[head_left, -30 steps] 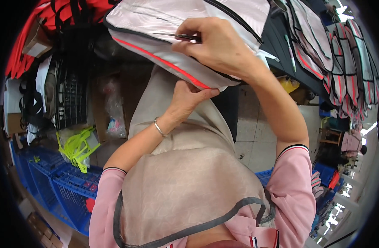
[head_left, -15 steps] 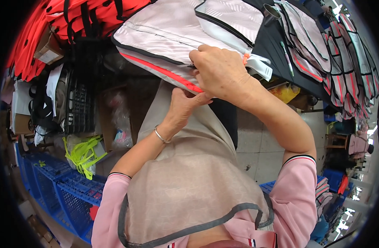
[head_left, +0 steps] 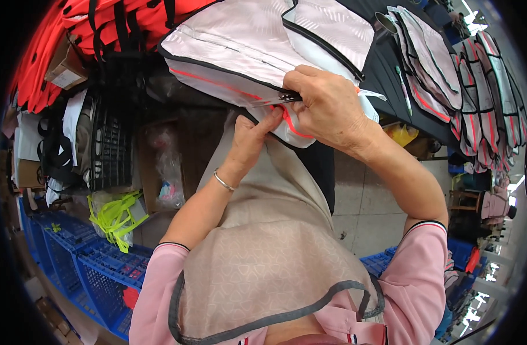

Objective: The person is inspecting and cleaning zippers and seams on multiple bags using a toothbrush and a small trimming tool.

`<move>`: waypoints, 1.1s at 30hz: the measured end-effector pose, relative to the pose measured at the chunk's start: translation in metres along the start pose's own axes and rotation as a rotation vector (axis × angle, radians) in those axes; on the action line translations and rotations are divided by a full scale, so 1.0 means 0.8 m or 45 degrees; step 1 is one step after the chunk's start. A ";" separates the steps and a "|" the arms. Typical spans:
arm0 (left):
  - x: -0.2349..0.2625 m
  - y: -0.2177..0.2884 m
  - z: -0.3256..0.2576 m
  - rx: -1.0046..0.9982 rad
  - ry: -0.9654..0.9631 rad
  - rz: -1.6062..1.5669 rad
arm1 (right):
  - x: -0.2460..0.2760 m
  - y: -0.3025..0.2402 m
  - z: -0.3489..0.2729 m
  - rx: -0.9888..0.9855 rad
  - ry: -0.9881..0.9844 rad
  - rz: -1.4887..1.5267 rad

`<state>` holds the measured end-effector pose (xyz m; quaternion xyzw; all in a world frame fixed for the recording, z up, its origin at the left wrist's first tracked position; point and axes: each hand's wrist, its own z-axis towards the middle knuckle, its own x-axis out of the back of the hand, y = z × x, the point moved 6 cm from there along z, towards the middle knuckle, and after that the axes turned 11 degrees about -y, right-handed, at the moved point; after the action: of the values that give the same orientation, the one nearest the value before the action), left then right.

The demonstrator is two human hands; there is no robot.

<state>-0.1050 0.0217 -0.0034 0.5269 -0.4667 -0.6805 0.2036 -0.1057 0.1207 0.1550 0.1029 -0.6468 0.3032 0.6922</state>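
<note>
The biggest thing before me was the pale pink bag panel (head_left: 258, 52), trimmed in black with an orange stripe, lying at the edge of the dark table (head_left: 390, 75). Below it hung my beige apron (head_left: 269, 253), down over my lap.

My right hand (head_left: 332, 106) was clamped over the panel's near corner, fingers curled tight about the fabric and the black zip pull there. My left hand (head_left: 255, 138) reached up from beneath, thumb and fingertips pinching the orange-piped edge (head_left: 289, 123) just under the right. To do this well, I judged I had to keep the corner taut between both hands and let the left feed the piping straight, so nothing puckered at the zip.

Around me, red vests (head_left: 102, 29) were heaped at upper left, and more pink-and-black panels (head_left: 482, 86) were spread across the table's far right. A black crate (head_left: 111, 149) stood at left, with blue plastic crates (head_left: 79, 270) below it and a tangle of yellow-green straps (head_left: 117, 215) on them. A clear plastic bag (head_left: 165, 172) hung near my left wrist, where I wore a thin bracelet (head_left: 223, 181). The apron hid whatever lay under my hands.
</note>
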 end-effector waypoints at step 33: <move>0.086 -0.017 -0.041 0.257 0.371 0.375 | 0.107 0.099 -0.016 -0.188 0.360 0.213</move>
<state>-0.0973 -0.0379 -0.0517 0.5634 -0.5699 -0.5102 0.3123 -0.1409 0.2151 0.2150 -0.0459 -0.5699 0.3228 0.7543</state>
